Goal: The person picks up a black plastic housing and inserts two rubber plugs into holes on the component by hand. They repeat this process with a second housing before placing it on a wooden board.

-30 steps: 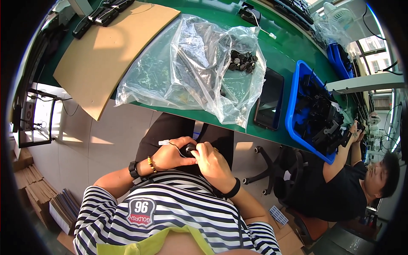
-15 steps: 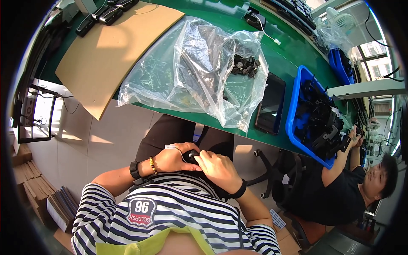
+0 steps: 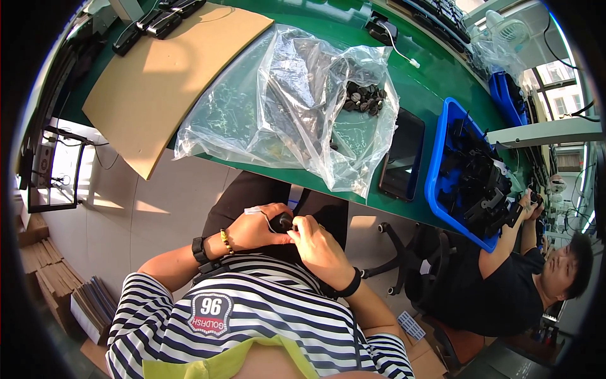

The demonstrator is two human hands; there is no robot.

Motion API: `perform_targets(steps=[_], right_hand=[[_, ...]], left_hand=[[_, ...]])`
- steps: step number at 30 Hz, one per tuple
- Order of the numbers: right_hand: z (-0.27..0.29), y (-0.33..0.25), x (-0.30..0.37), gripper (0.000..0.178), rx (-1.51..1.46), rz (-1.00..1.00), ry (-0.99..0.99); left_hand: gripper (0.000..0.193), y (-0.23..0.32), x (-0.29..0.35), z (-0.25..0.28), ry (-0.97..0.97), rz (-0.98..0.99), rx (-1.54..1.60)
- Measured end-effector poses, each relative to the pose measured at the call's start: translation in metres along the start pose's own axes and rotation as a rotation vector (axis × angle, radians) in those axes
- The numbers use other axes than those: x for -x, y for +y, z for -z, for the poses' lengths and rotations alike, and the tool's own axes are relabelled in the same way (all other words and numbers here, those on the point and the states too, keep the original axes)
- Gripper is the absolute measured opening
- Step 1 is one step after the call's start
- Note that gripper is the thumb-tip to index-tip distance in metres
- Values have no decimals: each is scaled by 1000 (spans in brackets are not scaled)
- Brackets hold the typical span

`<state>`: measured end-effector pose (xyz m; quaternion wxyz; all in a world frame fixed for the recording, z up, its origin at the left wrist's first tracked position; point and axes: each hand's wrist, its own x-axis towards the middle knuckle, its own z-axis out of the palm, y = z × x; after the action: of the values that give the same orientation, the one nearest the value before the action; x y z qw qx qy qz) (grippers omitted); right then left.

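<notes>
In front of my waist, my left hand (image 3: 254, 228) is closed round a small black rounded device (image 3: 281, 222). A thin wire with a white plug (image 3: 252, 210) lies over the back of that hand. My right hand (image 3: 320, 249) meets it from the right, its thumb and fingertips pinched against the device's right end. Whether a smaller part sits between those fingertips is hidden. Beyond my hands, a clear plastic bag (image 3: 237, 123) lies on the green table (image 3: 423, 79), with several small round black parts (image 3: 364, 99) at its right side.
A brown board (image 3: 170, 60) overhangs the table's left front edge. Right of the bag are a dark flat tray (image 3: 404, 155) and a blue bin (image 3: 435, 174) of black parts. Farther back sits a black device with a white cable (image 3: 382, 28). A co-worker (image 3: 505, 287) sits at the right.
My right hand has shifted slightly and its fingers have turned at the device's right end. More of the black device shows between my hands. The left hand still holds it.
</notes>
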<state>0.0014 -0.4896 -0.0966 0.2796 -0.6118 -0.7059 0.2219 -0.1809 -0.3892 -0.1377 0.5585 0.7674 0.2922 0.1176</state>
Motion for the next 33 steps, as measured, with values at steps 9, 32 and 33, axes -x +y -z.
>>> perform_targets(steps=[9,32,33], right_hand=[[16,-1,7,20,187,-127,-373],[15,-2,12,26,-26,-88,-137],[17,-2,11,27,-108,-29,-72]], left_hand=[[53,13,1,1,-116,49,85],[53,3,1,1,-132,-8,84],[53,6,1,1,-134,-8,84]])
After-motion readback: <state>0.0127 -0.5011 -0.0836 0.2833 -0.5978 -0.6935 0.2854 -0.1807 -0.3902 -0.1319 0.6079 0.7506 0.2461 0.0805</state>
